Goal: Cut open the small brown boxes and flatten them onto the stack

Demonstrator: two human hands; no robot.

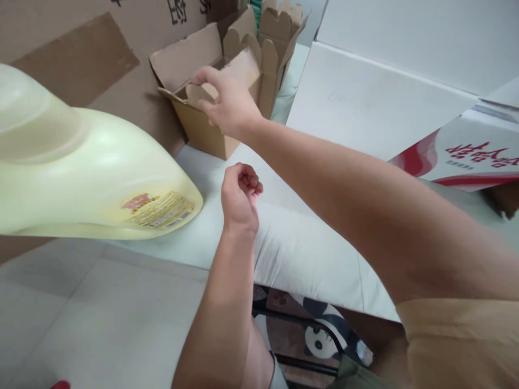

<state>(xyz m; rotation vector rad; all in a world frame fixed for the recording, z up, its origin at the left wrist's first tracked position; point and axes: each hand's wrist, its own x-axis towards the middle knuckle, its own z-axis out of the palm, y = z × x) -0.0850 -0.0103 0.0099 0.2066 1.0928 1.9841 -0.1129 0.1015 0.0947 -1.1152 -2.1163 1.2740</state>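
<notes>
Right fingers on one carton

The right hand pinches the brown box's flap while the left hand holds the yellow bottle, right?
No: in the head view the left hand is an empty fist, apart from the yellow bottle. The right hand does pinch the flap of the brown box.

We see the right hand pinching a flap of the cardboard box. The left hand hangs curled over the white table, near a cream bottle.
</notes>
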